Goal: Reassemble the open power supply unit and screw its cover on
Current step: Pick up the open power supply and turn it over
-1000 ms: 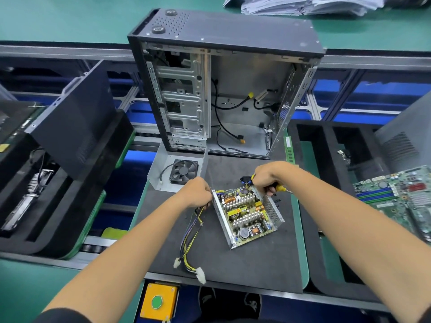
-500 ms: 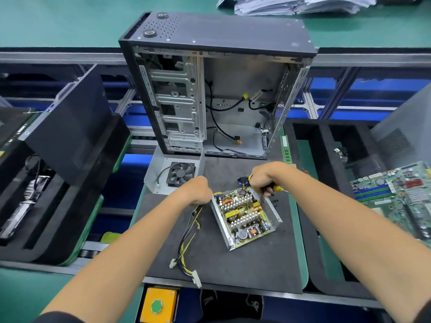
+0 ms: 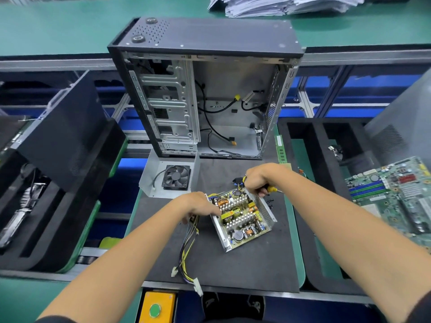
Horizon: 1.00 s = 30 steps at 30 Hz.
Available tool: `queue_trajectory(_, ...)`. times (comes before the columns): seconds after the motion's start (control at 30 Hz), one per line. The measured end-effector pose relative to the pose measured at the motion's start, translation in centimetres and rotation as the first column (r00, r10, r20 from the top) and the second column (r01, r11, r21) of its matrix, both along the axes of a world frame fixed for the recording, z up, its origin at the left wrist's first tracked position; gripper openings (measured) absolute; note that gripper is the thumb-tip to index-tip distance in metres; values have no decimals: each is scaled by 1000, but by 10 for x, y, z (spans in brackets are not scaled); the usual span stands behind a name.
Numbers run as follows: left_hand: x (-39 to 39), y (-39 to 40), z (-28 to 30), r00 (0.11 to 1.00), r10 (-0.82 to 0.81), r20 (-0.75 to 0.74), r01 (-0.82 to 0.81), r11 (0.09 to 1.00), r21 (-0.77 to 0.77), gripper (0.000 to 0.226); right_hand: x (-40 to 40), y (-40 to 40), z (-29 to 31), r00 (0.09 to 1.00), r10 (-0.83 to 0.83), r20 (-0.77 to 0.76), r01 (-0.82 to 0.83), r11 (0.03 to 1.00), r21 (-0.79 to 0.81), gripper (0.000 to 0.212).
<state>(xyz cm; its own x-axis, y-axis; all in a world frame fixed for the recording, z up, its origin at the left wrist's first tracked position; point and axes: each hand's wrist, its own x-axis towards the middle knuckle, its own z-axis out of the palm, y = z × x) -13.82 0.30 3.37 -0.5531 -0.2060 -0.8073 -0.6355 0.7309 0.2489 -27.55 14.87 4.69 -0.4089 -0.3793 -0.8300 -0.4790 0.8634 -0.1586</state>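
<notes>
The power supply unit (image 3: 242, 217) lies open on the dark mat (image 3: 233, 264) near the middle of the tabletop, turned at an angle, its circuit board with coils and heat sinks bare to the camera inside the metal tray. My left hand (image 3: 198, 206) rests against its left edge with fingers curled down where the cable bundle (image 3: 186, 250) leaves the case; whether it pinches the wires or only steadies the wall I cannot tell. My right hand (image 3: 258, 178) sits at the far corner, closed around a yellow-handled screwdriver (image 3: 271, 189) whose tip is hidden (probably at or near the perforated wall). I judge the step in hand to be seating the board and wiring in the tray, with the cover not yet on. That cover (image 3: 170, 177), a bent grey sheet carrying the fan, lies just beyond the unit on the left, at the foot of the empty computer case (image 3: 205, 89). A few small dark screws (image 3: 270, 201) lie on the mat to the right of the unit. The next move, as I see it, calls for tucking the wires clear of the rim, freeing one hand to fetch the cover, lowering it squarely so its holes meet the tray's, then picking up a screw. A motherboard (image 3: 394, 194) sits well apart at the right.
</notes>
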Motion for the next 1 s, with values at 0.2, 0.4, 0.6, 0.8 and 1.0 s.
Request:
queue_trajectory(0.2,4,8,-10,954,298,-24,-289,938,190,15,2,0,-1,1000,15,-6,-15,1000,-7,17)
queue_trajectory(0.4,-7,12,-1,953,258,-156,-237,961,141,12,6,4,-1,996,-74,-54,75,997,4,64)
queue_trajectory(0.6,-33,11,31,967,-147,-207,137,989,-62,21,2,21,0,999,-38,-19,37,999,-21,15)
queue_trajectory(0.8,-59,15,48,861,-479,-169,432,866,-251,20,10,33,7,998,-43,45,40,998,48,26)
queue_trajectory(1.0,-96,24,72,676,-727,-116,643,660,-389,23,10,43,19,989,-57,137,41,993,114,29)
